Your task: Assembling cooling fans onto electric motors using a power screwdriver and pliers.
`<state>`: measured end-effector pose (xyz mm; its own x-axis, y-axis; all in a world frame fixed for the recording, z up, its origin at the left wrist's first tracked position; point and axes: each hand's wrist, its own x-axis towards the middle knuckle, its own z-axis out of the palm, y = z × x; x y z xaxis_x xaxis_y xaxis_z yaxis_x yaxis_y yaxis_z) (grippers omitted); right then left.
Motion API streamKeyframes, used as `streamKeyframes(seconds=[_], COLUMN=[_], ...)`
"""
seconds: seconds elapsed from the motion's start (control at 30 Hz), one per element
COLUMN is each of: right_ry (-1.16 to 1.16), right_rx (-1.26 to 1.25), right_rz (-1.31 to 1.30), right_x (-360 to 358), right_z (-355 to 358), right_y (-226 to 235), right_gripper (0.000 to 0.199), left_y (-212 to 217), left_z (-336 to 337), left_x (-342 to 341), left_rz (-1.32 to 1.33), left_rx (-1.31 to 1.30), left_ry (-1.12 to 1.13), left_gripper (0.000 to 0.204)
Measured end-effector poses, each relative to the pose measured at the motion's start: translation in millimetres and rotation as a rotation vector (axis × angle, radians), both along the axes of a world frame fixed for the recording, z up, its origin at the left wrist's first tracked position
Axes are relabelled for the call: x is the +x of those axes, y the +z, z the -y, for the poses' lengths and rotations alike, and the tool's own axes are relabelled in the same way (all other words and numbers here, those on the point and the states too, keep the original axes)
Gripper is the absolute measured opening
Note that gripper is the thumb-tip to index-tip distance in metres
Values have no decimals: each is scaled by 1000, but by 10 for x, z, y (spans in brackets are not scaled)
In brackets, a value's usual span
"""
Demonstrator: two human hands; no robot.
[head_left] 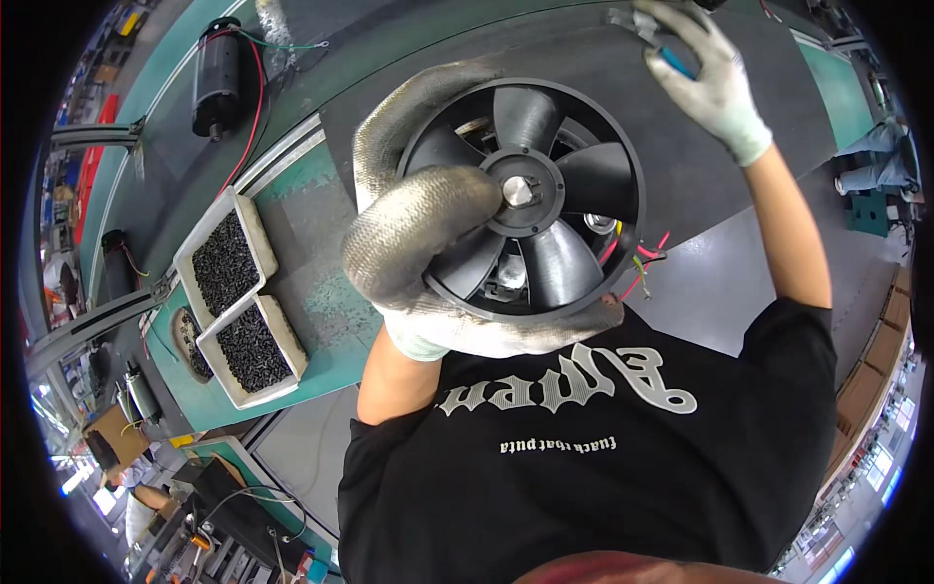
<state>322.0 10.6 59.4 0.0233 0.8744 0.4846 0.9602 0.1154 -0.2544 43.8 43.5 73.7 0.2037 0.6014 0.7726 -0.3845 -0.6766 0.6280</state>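
Observation:
My left hand [413, 234], in a grey-coated work glove, grips a black axial fan [564, 263] in front of my chest. Its fingers wrap round the outer ring, and one digit lies across the blades up to the hub. A metal shaft end [519, 192] shows in the hub. Red and yellow-green wires [642, 268] stick out at the fan's lower right. At the upper right, my gloved right hand [715, 88] is over the dark mat with thumb and fingers apart. Between them shows a slim blue-handled object [678, 62]; its far part is blurred, its kind unclear.
Two white trays of small black parts [229, 268] [255, 350] stand on the green table at left, beside a round dish [190, 341]. A black cylindrical motor [216, 83] with red and green leads lies at the upper left. Metal frame bars [88, 331] cross the left side.

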Motion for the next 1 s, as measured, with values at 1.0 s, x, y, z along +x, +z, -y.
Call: streamKeyframes(seconds=[1.0], right_ry=[-170], right_rx=[-453], right_rz=[-355], right_x=[-445], right_z=[-3018], right_y=[-237], right_gripper=[63], left_y=[-441], left_z=[402], left_x=[-879], left_rz=[-798], left_rx=[-10], left_ry=[-5], left_gripper=[28])
